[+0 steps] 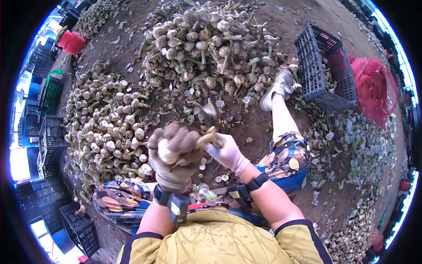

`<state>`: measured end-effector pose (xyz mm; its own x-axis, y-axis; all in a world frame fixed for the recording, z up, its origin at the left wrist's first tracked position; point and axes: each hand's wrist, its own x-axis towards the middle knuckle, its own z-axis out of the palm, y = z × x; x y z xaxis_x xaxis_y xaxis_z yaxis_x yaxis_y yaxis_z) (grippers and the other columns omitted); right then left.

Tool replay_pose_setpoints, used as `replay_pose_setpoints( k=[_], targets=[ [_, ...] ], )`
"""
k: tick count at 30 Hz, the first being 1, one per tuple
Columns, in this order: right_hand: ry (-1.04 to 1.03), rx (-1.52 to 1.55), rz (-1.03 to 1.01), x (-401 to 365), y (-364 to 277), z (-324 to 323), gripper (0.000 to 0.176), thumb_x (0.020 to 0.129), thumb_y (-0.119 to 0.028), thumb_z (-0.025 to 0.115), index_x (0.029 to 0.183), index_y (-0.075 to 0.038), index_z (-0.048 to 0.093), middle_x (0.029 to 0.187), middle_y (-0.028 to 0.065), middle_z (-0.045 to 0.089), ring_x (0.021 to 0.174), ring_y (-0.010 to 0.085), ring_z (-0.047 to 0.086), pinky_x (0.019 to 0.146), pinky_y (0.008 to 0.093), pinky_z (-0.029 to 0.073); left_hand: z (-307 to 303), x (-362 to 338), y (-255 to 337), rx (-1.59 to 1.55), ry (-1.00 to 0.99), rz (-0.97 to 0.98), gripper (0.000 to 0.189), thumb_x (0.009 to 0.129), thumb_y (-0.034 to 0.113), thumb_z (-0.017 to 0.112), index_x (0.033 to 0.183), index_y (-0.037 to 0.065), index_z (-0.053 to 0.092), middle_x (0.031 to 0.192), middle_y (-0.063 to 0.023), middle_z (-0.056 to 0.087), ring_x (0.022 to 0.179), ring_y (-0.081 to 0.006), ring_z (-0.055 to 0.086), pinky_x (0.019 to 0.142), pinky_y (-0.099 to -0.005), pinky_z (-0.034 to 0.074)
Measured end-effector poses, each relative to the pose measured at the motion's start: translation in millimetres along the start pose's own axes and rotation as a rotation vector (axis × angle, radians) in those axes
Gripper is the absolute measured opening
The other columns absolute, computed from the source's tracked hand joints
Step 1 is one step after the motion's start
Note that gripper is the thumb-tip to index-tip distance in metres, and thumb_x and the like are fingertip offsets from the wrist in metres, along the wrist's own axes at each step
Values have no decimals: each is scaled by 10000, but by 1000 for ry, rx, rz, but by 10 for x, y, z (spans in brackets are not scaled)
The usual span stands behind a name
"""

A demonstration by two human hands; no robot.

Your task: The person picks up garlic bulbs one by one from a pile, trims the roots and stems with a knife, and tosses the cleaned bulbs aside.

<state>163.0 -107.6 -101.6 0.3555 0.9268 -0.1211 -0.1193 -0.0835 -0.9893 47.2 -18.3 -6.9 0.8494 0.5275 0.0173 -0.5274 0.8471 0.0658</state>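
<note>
My left hand, in a soiled knit glove, is wrapped round a pale garlic bulb in front of my lap. Motion blurs the fingers. A tan, stalk-like piece reaches from it to my right hand. My right hand, in a whitish glove, is closed at the end of this piece; what lies inside its fingers is hard to make out. Just beyond the hands is a blurred grey and white shape, too smeared to name. A heap of garlic with stalks lies ahead, and a pile of garlic bulbs spreads at left.
A black plastic crate stands by my outstretched foot, with a red mesh bag beside it. More crates line the left side. Dry skins and leaf scraps cover the ground at right.
</note>
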Motion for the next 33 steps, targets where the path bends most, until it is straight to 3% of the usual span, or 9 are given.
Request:
replay_pose_setpoints(
  k=[2,4,6,9,11,13,22,27,33],
  targets=[
    [-17,-68,205,51,220,-89,122,782,-136,653,829,-29,622,696,4,598,667,72,519,645,254,455,-5,48,252,119,-232,65,225,848,383,456,712,215,518,626,61,498,579,-79,467,498,-236,406],
    [45,164,229,-1,109,-138,121,807,-145,642,843,-32,620,676,-20,575,632,50,498,586,226,428,80,-243,597,555,535,890,325,879,296,457,1120,82,501,816,-15,580,660,-116,539,605,-275,509],
    [134,324,329,-79,-320,-222,109,830,-148,630,849,-41,616,630,-51,523,507,16,434,445,183,340,46,-459,1559,-90,-221,467,585,779,101,559,1297,-55,336,1123,-225,539,958,-257,597,749,-317,545],
    [285,420,216,-53,-440,-286,138,878,-170,575,889,-33,588,521,-54,441,375,31,371,350,190,279,43,-430,1904,83,460,976,493,796,106,591,1243,-7,414,970,-174,583,767,-168,589,620,-276,529],
    [342,493,202,8,-486,-287,134,891,-169,559,903,-37,581,487,-51,415,352,39,361,336,196,270,-627,-6,1904,2020,799,769,411,821,205,615,1174,29,502,1007,-121,592,777,-158,591,661,-271,524],
    [357,471,214,67,-493,-300,124,893,-165,557,905,-43,578,486,-46,426,348,42,366,335,197,269,-871,735,1418,1077,753,328,230,834,201,618,1016,60,628,910,-27,623,823,-136,582,686,-240,490],
    [305,453,402,187,-558,-407,200,876,-178,588,981,-17,532,556,-11,452,415,66,393,392,198,296,-2214,2653,120,2651,502,-368,538,655,179,695,1149,74,509,1236,-218,447,1157,-411,431,944,-423,415],
    [329,510,438,206,-575,-439,135,865,-117,602,970,-33,589,562,-75,458,458,6,389,426,172,284,-2386,2204,261,1438,699,-509,345,719,103,619,1044,7,554,733,-81,592,760,-219,608,779,-312,500],
    [290,462,327,144,-471,-413,83,866,-100,593,926,-43,597,593,-64,488,450,15,413,417,170,317,-1789,852,314,381,519,-431,239,823,173,524,959,-21,557,945,-135,633,800,-242,628,773,-345,527]
  ],
)
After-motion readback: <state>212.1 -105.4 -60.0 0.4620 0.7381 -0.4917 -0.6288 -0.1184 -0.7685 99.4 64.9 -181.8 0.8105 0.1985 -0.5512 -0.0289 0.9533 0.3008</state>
